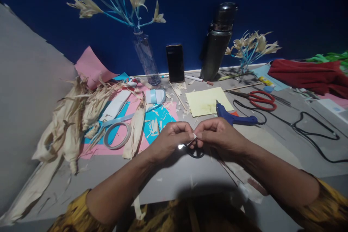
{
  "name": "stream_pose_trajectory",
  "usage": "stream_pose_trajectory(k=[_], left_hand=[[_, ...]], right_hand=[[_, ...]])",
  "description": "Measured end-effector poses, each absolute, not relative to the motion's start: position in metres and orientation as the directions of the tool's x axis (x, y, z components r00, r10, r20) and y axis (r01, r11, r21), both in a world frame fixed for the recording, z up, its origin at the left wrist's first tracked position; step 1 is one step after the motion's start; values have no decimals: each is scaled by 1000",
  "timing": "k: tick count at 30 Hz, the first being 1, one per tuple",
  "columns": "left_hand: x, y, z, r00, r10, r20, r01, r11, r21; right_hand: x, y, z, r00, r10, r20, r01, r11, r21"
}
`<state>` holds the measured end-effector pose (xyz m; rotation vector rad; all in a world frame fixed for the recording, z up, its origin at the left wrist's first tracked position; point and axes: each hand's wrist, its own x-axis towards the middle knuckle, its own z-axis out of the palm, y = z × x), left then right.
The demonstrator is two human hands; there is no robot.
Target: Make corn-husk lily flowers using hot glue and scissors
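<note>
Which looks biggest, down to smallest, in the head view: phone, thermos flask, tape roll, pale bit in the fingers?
1. Thermos flask
2. Smartphone and tape roll: too alike to rank, and the tape roll sits nearer the camera
3. Pale bit, going by the part showing

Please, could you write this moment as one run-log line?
left hand: pinching small pale piece; right hand: pinching same piece; black loop: below hands, holder unclear; glue gun: beyond right hand
</note>
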<state>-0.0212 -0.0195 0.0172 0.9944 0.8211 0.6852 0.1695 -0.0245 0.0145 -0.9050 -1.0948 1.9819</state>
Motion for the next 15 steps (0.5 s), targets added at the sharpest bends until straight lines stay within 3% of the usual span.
stream_pose_trajectory(k=[15], left_hand=[[-18, -20, 13, 539, 787, -300, -263, 496, 827]], right_hand=[[169, -27, 16, -477, 853, -213, -164, -325, -931]])
